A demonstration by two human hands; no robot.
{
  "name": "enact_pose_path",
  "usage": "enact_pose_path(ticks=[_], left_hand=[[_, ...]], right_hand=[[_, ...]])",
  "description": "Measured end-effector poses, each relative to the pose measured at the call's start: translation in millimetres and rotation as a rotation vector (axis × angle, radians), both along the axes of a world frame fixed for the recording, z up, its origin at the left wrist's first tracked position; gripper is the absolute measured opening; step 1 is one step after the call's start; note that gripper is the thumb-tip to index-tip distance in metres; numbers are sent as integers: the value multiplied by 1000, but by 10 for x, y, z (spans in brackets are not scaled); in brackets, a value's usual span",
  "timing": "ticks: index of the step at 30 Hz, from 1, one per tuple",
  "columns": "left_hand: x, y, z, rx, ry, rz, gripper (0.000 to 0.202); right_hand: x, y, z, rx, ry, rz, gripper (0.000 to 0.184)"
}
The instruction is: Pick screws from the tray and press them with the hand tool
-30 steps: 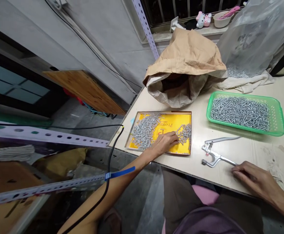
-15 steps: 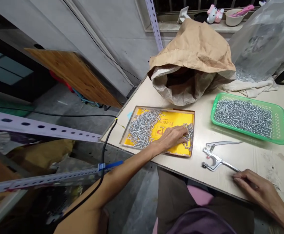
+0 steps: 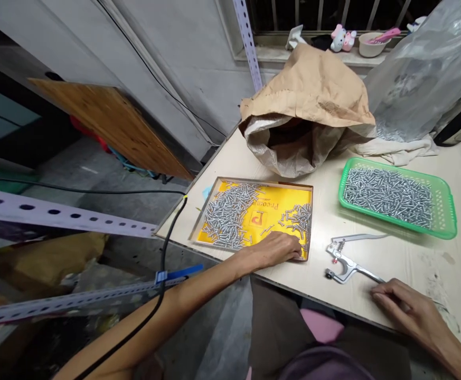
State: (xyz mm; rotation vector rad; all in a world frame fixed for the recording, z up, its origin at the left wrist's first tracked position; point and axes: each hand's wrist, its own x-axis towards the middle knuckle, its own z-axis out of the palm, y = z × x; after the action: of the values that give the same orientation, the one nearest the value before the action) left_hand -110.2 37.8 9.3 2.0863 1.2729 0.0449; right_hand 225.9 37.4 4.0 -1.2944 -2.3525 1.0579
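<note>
Left hand has shifted toward the tray's near edge, fingers curled, any pinch hidden; low strokes should keep metal pins inside. Right hand: fingers loosely curled.

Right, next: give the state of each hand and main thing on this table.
Brown paper sack: mouth wide open.
Shallow yellow-bottomed tray: open-topped, holding two heaps of silver metal pieces.
Green rectangular plastic basket: mostly covered with similar pieces, right end bare.
Silver metal pliers: handles spread.
Left hand: fingers curled at the smaller heap; grip hidden.
Right hand: curled at the pliers' lower handle; grip unclear.
</note>
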Motion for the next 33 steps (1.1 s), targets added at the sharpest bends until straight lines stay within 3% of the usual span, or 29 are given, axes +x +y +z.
enact_pose_path(ticks=[6, 9, 17, 20, 28, 33], left_hand=[[80, 50, 101, -48, 119, -47, 20], [125, 34, 120, -88, 177, 10, 18], [188, 18, -124, -157, 53, 254, 12], [230, 42, -155, -175, 43, 341, 12], [272, 76, -45, -233, -2, 345, 21], [249, -13, 73, -201, 106, 367, 20]], right_hand=[[33, -58, 87, 25, 57, -26, 33], [45, -85, 122, 40, 62, -53, 36], [99, -122, 121, 35, 117, -73, 37], [130, -138, 152, 37, 141, -75, 36], [213, -181, 215, 135, 188, -70, 36], [198, -143, 113, 339, 86, 25, 31]])
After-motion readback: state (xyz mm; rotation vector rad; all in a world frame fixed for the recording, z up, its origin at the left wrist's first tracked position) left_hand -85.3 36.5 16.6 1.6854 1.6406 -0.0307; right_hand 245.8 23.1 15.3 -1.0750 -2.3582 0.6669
